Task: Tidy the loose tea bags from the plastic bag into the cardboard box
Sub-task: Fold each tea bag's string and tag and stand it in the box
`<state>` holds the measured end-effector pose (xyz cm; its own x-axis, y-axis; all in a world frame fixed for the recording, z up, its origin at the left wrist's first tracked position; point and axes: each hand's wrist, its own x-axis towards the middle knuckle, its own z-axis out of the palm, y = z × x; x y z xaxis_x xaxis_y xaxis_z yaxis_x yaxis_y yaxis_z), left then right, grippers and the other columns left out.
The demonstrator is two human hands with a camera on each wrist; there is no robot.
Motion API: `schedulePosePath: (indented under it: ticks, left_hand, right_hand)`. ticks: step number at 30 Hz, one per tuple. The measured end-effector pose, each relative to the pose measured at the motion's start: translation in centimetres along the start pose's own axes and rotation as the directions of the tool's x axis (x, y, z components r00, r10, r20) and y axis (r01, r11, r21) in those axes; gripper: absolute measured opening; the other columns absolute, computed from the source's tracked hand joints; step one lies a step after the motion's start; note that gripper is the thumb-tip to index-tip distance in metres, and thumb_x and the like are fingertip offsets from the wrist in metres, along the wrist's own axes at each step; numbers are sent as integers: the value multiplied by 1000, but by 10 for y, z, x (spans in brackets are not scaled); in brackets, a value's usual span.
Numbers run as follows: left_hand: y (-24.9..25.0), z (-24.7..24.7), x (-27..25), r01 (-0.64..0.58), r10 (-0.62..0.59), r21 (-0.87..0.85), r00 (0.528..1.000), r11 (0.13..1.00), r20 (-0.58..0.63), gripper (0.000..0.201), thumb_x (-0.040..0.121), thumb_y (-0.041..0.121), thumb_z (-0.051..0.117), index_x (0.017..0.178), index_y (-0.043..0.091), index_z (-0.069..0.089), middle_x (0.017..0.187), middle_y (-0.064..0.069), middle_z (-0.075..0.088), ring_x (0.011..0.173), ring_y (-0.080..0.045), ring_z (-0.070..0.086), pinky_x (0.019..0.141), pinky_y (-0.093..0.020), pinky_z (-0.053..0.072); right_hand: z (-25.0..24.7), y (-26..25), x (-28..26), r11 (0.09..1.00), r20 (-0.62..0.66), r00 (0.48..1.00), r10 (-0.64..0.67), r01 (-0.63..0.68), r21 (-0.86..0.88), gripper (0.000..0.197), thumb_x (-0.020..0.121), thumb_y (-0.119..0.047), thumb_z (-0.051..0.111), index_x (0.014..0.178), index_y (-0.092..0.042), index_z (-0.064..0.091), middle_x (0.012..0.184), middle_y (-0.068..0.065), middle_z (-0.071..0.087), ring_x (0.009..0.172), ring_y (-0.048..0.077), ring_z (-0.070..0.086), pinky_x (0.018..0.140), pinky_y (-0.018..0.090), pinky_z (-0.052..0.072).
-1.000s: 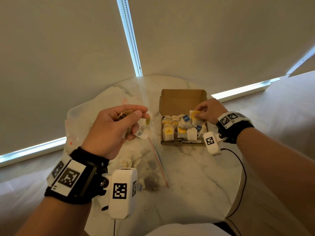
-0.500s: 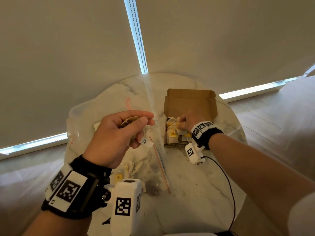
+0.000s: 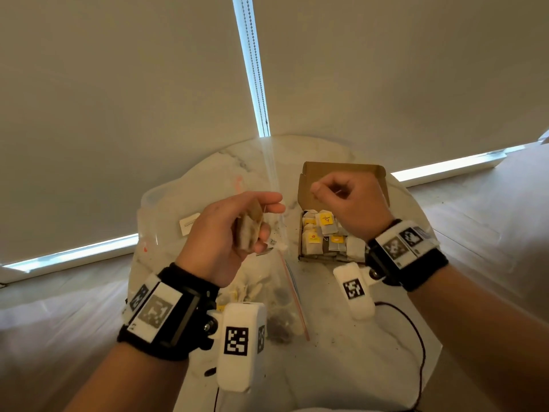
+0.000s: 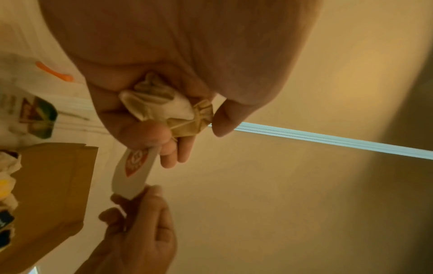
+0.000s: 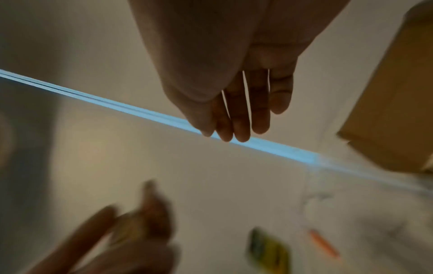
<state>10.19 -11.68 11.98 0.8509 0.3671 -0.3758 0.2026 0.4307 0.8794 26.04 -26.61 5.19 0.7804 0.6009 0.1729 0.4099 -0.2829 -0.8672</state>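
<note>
While left hand [image 3: 228, 233] grips crumpled tea bag [image 4: 161, 103] above plastic bag [image 3: 267, 281] at table [image 3: 341, 367] left edge, right hand [image 3: 350, 200] pinches its paper tag [image 4: 131, 174], fingers curled. Cardboard box [image 3: 341, 173], packed with tea bags, open toward far right edge.

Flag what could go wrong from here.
1. String is wound round the tea bags bunched in the left hand; tugging the dangling tag may tear one.
2. The cardboard box looks nearly full, so pushed-in bags could dislodge others.
</note>
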Motion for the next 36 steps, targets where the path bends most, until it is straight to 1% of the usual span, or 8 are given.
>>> schedulePosePath:
  ticks: [5, 12, 16, 18, 22, 24, 28, 36]
  left_hand:
    - [3, -4, -1, 23, -23, -155, 1000, 988, -3, 40, 90, 18, 54, 122, -3, 62, 108, -12, 67, 69, -16, 56, 57, -24, 49]
    - [1, -8, -11, 48, -55, -316, 998, 948, -13, 39, 98, 9, 41, 133, -3, 53, 111, -12, 64, 79, -18, 60, 60, -26, 53]
    - [-2, -7, -15, 56, -63, -332, 998, 942, -12, 38, 100, 13, 42, 133, 0, 54, 112, -11, 64, 85, -20, 67, 73, -28, 59]
    - [-4, -6, -18, 48, -49, -333, 999, 942, 7, 36, 102, 14, 41, 131, 1, 55, 108, -10, 66, 86, -18, 68, 77, -29, 59]
    - [-8, -8, -18, 10, -17, -301, 1000, 954, -20, 34, 103, 14, 38, 128, 0, 56, 105, -10, 66, 94, -25, 65, 90, -37, 55]
    - [-10, -11, -17, 2, -15, -269, 999, 963, -48, 35, 103, 15, 39, 129, -1, 56, 112, -12, 65, 105, -32, 63, 98, -44, 51]
    - [-9, -13, -16, -4, -21, -250, 995, 968, -98, 31, 104, 16, 40, 122, 3, 61, 111, -11, 69, 94, -21, 70, 78, -35, 60]
    - [-6, -16, -18, -1, -16, -143, 993, 990, -119, 34, 106, 22, 36, 114, 5, 65, 112, -14, 69, 90, -22, 71, 76, -35, 60]
  right_hand:
    - [14, -59, -38, 974, 89, 970, -227, 226, 24, 13, 85, -27, 74, 87, -15, 71, 81, -7, 66, 71, 11, 60, 58, 22, 48]
    - [26, -78, -54, 935, 17, 938, -345, 346, -84, 28, 77, -31, 81, 98, -16, 72, 95, -4, 56, 82, 1, 48, 74, 7, 36]
    - [42, -92, -60, 886, 108, 917, -385, 400, -235, 39, 77, -47, 68, 100, -16, 73, 96, -4, 52, 91, 14, 48, 78, 16, 37]
    - [48, -95, -60, 901, 113, 927, -358, 375, -217, 30, 80, -39, 67, 99, -17, 73, 94, -2, 54, 88, 17, 51, 76, 25, 42]
    - [43, -98, -60, 949, 105, 952, -287, 297, -101, 9, 83, -15, 72, 92, -15, 75, 87, -12, 53, 76, -2, 51, 69, 9, 38]
    - [35, -100, -61, 972, 102, 968, -230, 233, -19, 7, 84, -11, 72, 90, -15, 74, 86, -9, 61, 76, 0, 57, 66, 11, 44]
    - [9, -100, -65, 960, 111, 989, -103, 69, 273, 11, 90, -3, 65, 95, -10, 71, 86, 0, 73, 78, 14, 71, 68, 26, 58]
    - [-13, -90, -71, 766, 76, 982, 170, -181, 617, 12, 93, 3, 54, 103, 7, 61, 98, 25, 71, 85, 36, 73, 71, 37, 61]
